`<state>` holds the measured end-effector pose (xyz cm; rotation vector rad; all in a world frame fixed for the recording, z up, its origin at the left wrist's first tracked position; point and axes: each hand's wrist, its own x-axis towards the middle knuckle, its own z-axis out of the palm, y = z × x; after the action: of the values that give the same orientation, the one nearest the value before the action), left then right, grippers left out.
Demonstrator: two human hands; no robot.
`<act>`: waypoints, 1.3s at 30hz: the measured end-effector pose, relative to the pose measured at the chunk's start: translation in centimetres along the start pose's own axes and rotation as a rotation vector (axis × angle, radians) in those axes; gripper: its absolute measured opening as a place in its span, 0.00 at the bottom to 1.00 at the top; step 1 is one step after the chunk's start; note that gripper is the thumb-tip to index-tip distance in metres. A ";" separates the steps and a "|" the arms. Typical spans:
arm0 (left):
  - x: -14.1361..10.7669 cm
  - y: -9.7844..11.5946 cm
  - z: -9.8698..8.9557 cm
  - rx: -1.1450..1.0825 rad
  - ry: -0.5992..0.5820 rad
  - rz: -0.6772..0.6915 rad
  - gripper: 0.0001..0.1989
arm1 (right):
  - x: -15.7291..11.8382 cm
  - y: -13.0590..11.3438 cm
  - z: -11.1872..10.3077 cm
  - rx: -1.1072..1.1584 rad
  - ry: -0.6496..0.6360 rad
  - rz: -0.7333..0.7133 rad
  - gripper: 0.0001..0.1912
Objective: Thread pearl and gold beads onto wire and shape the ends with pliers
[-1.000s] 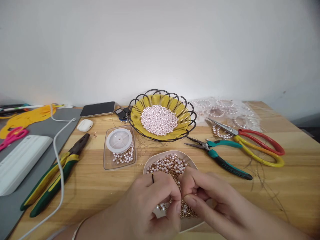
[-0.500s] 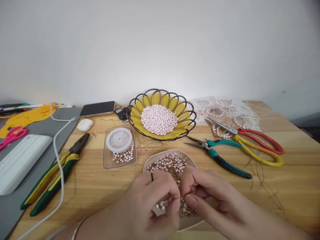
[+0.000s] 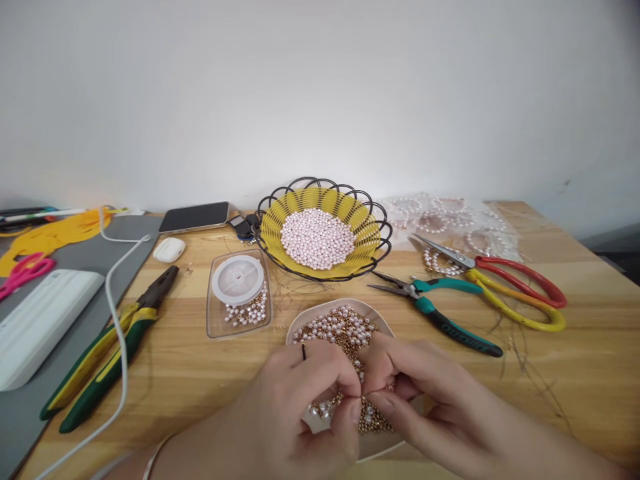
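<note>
My left hand (image 3: 313, 400) and my right hand (image 3: 425, 400) meet fingertip to fingertip over a pale bowl (image 3: 385, 321) of pearl and gold beads (image 3: 343, 327). Thumb and forefinger are pinched together on each side. Whatever lies between the tips is too small to name; a fine thread-like line shows near the right thumb. The lower part of the bowl is partly hidden by my hands. Beyond it stands a yellow woven basket (image 3: 273, 237) with a black looped rim, holding pink-white pearl beads (image 3: 317, 239).
Left of the bowl sit a clear box (image 3: 215, 323) with a white spool (image 3: 238, 280), and green-yellow pliers (image 3: 110, 353). A white cable (image 3: 117, 313) crosses the left side. To the right lie teal needle-nose pliers (image 3: 435, 307), red-yellow scissors (image 3: 505, 280) and bagged pearl strands (image 3: 445, 217).
Both hands stay pinched over the bowl, almost still. The right fingers have shifted very slightly.
</note>
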<state>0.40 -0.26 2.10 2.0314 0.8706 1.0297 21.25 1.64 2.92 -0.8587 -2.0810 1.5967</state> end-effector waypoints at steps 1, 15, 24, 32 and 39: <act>0.0 0.0 0.0 -0.004 0.002 0.000 0.09 | 0.0 0.0 0.0 -0.003 0.001 -0.001 0.07; -0.1 0.0 0.1 -0.001 0.018 0.015 0.09 | 0.0 -0.4 0.2 0.071 0.012 0.039 0.07; -0.2 -0.6 0.5 -0.011 0.026 0.047 0.10 | 0.3 -0.7 0.2 0.174 0.008 0.082 0.08; 0.0 0.0 0.1 0.015 -0.007 0.018 0.11 | 0.1 -0.3 0.1 0.098 0.025 0.047 0.09; -0.1 0.0 0.0 -0.008 -0.003 0.023 0.10 | -0.1 -0.2 0.2 0.127 0.005 0.074 0.08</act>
<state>0.37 -0.34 2.09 2.0401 0.8416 1.0413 21.15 1.46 3.04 -0.9041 -1.9415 1.7419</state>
